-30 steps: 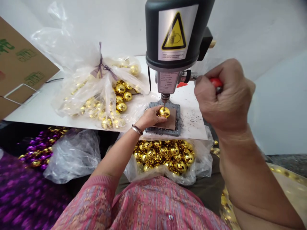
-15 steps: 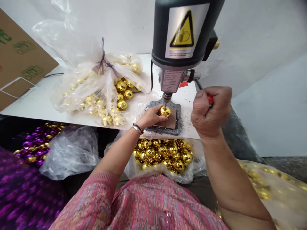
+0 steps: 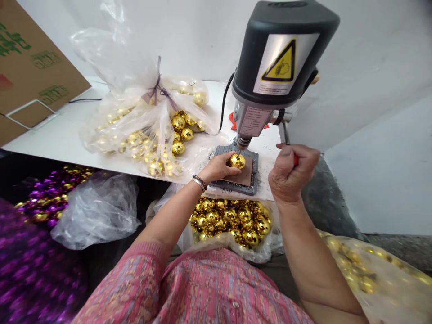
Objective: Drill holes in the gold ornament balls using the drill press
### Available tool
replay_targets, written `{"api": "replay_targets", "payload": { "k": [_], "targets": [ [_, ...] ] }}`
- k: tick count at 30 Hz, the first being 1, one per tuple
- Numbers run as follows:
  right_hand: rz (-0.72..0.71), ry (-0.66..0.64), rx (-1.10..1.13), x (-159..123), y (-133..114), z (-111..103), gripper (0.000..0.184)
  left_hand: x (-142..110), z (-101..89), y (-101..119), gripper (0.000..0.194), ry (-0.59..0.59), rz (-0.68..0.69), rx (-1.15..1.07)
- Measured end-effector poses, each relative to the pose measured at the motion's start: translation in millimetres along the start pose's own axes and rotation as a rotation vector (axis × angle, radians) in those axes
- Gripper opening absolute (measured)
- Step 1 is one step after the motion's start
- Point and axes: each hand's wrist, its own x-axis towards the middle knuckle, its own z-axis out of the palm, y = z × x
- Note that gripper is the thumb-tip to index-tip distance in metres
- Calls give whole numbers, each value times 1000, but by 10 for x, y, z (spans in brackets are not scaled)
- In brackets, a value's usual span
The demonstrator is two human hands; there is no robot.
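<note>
My left hand [image 3: 222,168] grips a shiny gold mirrored ball [image 3: 237,161] from its left side, thumb in front and fingers behind. The ball rests on a brown board [image 3: 243,178] on the grey base [image 3: 255,173] of a bench drill press [image 3: 283,63]. Right above the ball is the drill bit, its tip at or in the top; which of the two I cannot tell. My right hand [image 3: 293,172] is wrapped round the red-knobbed feed lever [image 3: 286,133] at the machine's right side.
An open plastic bag of gold balls [image 3: 229,218] lies at my lap. Behind on the left, a tied clear bag [image 3: 135,130] holds more. A cardboard box [image 3: 40,72] stands far left. Purple and gold balls [image 3: 47,193] sit below the table, and another bag [image 3: 378,279] is at lower right.
My right hand has moved down with the lever. The view has shifted, so the drill press appears further right and lower. My left hand still holds the ball on the board.
</note>
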Motion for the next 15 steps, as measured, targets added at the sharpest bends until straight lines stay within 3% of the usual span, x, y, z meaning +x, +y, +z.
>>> {"api": "replay_targets", "payload": {
  "k": [4, 5, 9, 15],
  "targets": [
    [94, 2, -32, 448, -36, 11, 37, -6, 12, -4, 56, 4, 18, 1],
    [197, -60, -47, 597, -40, 21, 37, -22, 12, -8, 58, 13, 26, -6],
    [374, -144, -28, 1025, -46, 71, 27, -218, -10, -44, 67, 0, 86, -63],
    [415, -126, 41, 1018, -36, 101, 25, -713, -126, -129, 72, -190, 233, 67]
  ]
}}
